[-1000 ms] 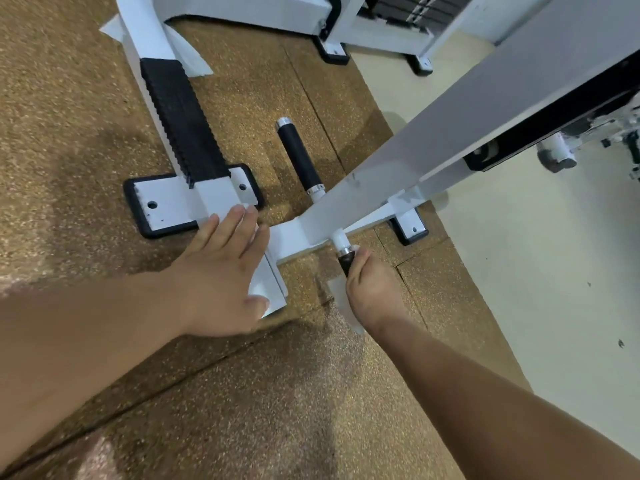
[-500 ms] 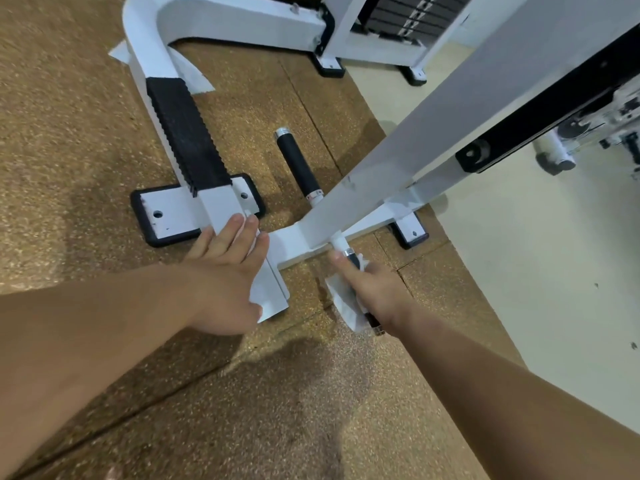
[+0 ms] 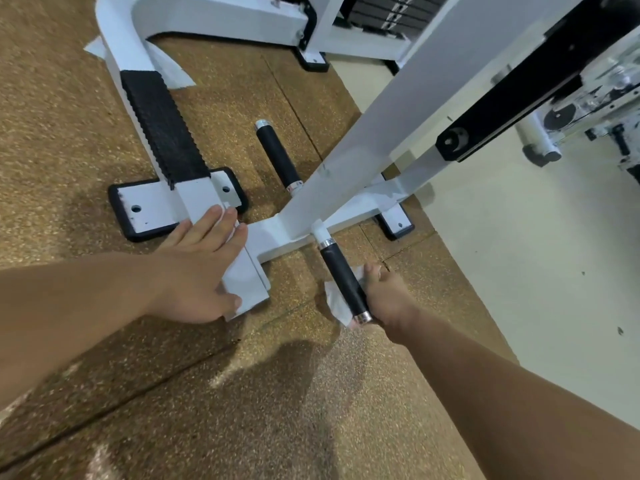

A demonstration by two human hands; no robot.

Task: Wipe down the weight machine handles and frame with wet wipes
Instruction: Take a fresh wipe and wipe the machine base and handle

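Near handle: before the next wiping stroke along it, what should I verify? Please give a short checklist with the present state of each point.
1. Wipe held in right hand: ok.
2. Wipe touching the near handle, at its lower end: ok.
3. Upper part of the near handle bare, with nothing in the stroke's way: ok.
4. Left hand flat on the frame, away from the handle: ok.
5. Wipe wet enough: cannot tell.
6. Far handle already wiped: cannot tell; no wipe is on it.
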